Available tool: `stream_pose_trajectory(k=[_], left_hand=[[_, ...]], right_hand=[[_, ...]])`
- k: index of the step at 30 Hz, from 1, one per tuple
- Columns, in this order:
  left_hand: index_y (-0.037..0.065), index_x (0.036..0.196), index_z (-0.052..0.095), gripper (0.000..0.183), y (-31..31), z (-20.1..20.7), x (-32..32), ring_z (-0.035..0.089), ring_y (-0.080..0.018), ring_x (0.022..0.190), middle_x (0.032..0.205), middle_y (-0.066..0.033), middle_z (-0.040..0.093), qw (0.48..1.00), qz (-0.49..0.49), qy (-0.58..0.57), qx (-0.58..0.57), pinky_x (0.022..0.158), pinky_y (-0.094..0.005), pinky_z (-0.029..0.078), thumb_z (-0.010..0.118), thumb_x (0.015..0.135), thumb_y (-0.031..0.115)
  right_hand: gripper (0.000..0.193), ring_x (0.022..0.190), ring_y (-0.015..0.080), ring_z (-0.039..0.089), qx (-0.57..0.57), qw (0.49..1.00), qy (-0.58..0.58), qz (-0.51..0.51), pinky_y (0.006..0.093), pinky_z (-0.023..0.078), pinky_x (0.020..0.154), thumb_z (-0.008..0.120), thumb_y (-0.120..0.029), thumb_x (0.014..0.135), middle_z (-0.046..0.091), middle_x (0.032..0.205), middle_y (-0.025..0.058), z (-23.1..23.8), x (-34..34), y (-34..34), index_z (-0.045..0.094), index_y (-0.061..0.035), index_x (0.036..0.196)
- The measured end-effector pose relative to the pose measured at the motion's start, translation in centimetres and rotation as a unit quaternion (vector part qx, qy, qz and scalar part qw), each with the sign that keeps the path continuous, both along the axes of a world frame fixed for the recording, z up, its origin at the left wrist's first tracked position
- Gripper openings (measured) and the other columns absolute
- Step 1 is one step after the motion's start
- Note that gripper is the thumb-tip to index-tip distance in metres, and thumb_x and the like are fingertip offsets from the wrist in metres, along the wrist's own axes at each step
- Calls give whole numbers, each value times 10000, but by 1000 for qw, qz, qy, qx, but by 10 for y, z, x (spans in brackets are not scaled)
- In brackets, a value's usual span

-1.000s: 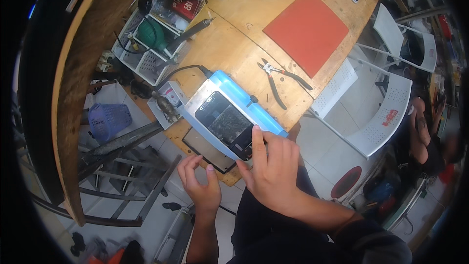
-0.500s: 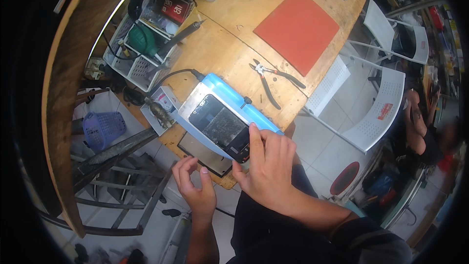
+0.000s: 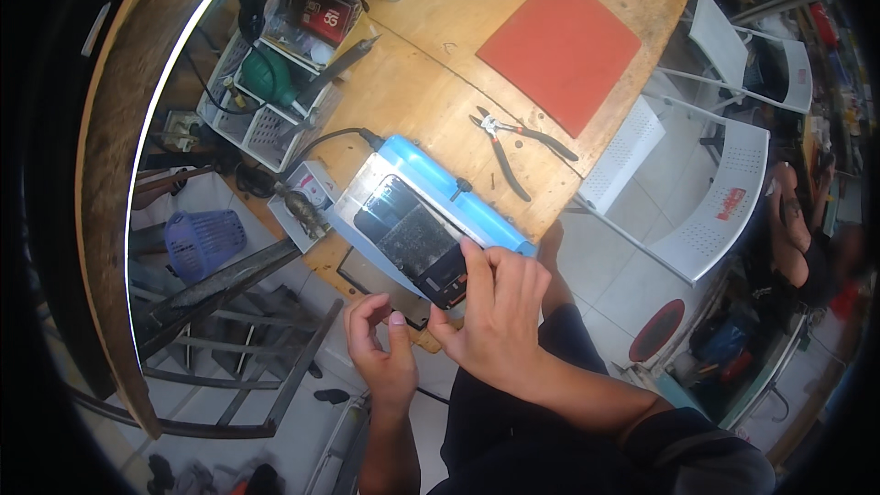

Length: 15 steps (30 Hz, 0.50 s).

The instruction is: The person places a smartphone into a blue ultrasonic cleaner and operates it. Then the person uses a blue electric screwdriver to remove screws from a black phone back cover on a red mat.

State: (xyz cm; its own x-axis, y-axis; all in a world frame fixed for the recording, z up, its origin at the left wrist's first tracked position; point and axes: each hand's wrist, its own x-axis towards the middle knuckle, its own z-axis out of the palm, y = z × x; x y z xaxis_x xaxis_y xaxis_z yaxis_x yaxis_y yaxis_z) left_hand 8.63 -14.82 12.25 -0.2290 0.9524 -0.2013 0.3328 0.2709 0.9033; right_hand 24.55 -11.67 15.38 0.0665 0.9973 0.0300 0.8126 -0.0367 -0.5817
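Glossy black glass, hazed and speckled across its middle, faces up on the phone [image 3: 417,243], a rounded slab lying on the bare metal plate [image 3: 377,168] of a smooth blue machine [image 3: 440,174]. From four o'clock, the right hand [image 3: 495,307] pinches the phone's near end between forefinger and thumb. At half past six the left hand [image 3: 383,348] holds nothing, fingers loosely curled, thumb wide of them, just short of the tabletop's near edge.

Scuffed wood forms the table [image 3: 440,92], crossed by a dark seam. Between one and two o'clock of the phone, pliers [image 3: 493,128] lie with dark handles spread; at one o'clock sits a flat red mat [image 3: 561,53]. Bare wood opens towards twelve o'clock, while a perforated white basket [image 3: 268,135] crowds half past ten.
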Motion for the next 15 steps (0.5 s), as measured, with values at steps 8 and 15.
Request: stream_pose_trajectory(k=[8,15], left_hand=[[-51,1416,439,447,-5,14,16,586,-172,1100,1220,-142,583,977,61,-195,-65,1000,-335,474,574,1001,43],[-13,1559,227,771,-29,45,31,607,-232,1114,1185,-152,586,928,124,-337,-102,925,-373,542,653,941,161]], right_hand=[[752,1017,331,486,-24,999,28,15,487,345,883,819,-206,682,500,1101,142,1,8,-15,552,32,1344],[677,1122,265,533,-33,983,106,144,434,377,890,789,-183,734,545,1190,99,12,21,-64,582,-107,1374]])
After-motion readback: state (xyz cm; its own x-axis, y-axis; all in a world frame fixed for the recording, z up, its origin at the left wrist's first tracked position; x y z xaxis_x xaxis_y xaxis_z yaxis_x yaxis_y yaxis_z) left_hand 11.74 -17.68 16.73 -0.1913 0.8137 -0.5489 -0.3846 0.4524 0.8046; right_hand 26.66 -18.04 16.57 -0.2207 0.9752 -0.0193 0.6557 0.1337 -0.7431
